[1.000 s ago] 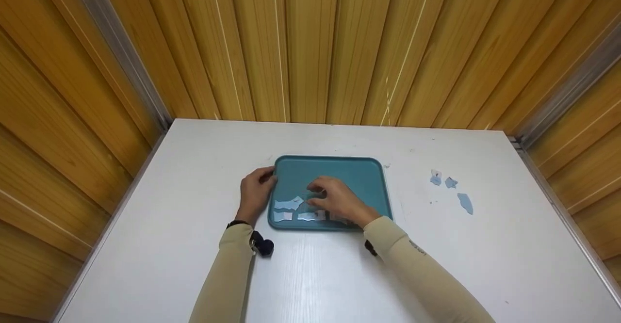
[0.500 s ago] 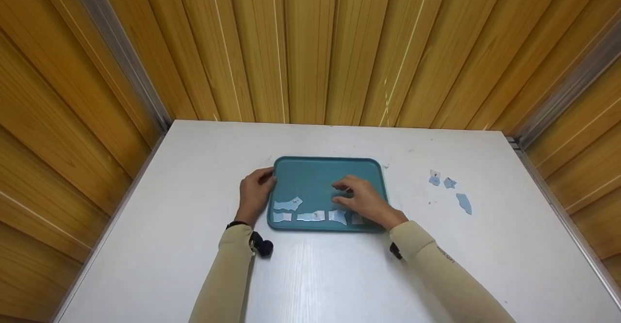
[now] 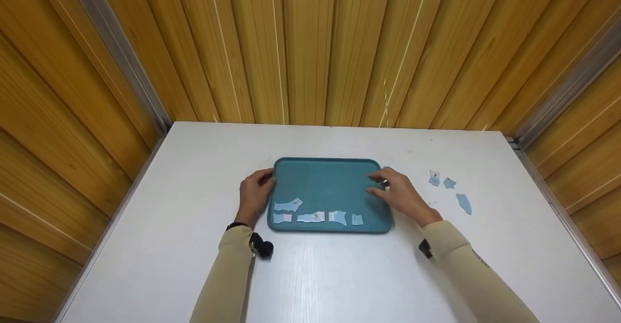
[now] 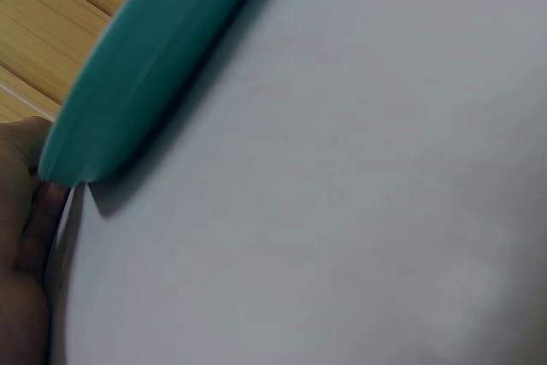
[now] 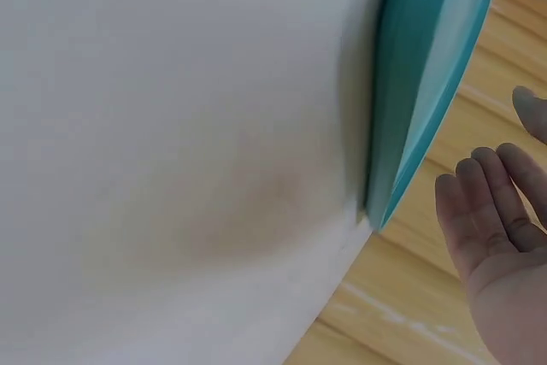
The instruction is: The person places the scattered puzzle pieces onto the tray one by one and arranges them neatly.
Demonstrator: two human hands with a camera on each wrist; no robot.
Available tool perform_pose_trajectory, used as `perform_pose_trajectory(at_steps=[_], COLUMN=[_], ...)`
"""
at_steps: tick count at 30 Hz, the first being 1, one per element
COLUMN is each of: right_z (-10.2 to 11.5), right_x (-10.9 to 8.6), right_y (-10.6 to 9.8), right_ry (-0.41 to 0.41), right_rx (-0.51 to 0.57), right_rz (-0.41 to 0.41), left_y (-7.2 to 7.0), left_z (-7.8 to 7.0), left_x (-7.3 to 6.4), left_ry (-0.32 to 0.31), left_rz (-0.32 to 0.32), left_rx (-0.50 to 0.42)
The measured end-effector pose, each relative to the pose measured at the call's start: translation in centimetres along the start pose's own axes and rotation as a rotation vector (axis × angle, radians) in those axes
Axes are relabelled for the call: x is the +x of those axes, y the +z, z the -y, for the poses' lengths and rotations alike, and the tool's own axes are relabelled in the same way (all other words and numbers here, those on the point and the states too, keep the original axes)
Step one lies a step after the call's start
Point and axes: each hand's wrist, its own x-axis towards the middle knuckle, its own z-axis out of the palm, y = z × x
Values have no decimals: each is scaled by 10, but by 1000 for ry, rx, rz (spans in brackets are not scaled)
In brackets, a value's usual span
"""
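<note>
A teal tray [image 3: 325, 182] lies on the table in the head view. My left hand [image 3: 254, 194] grips its left rim, thumb and fingers at the edge; the left wrist view shows the tray [image 4: 145, 74] between them. My right hand [image 3: 402, 194] hovers over the tray's right rim, holding nothing, fingers relaxed and apart from the thumb. In the right wrist view that hand [image 5: 504, 228] is palm-up in the picture, beside the tray. Along the tray's front lie several flat, pale blue irregular pieces, including a jagged one [image 3: 288, 204] above the row and a small one [image 3: 357, 219] at its right end.
Right of the tray, three more pale blue pieces lie on the white table [image 3: 310, 284]: one part white [image 3: 434, 177], one small and jagged [image 3: 449, 183], one long [image 3: 464, 203]. Wood-patterned panels [image 3: 310, 46] stand behind the table and at both sides.
My right hand has moved right across the tray, from above the front pieces to the right rim, uncovering the row's right-end pieces. The left hand has stayed at the left rim.
</note>
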Motion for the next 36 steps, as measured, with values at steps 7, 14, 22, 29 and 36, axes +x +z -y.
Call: perform_pose_trajectory(at_steps=[7, 14, 22, 29, 36], right_z=[-22, -45, -66, -78, -87], right_x=[-10, -18, -27, -33, -38], right_y=[-24, -44, -61, -73, -81], right_ry=[54, 78, 86, 141, 154], right_rx=[-38, -61, -99, -118, -136], right_rz=[-49, -121, -217, -257, -291], left_y=[1, 1, 0, 1, 1], left_z=[-2, -2, -2, -1, 0], left_x=[-1, 0, -1, -1, 0], left_ry=[-17, -26, -26, -22, -8], left_rz=[11, 13, 13, 8, 6], left_rx=[-15, -8, -10, -5, 10])
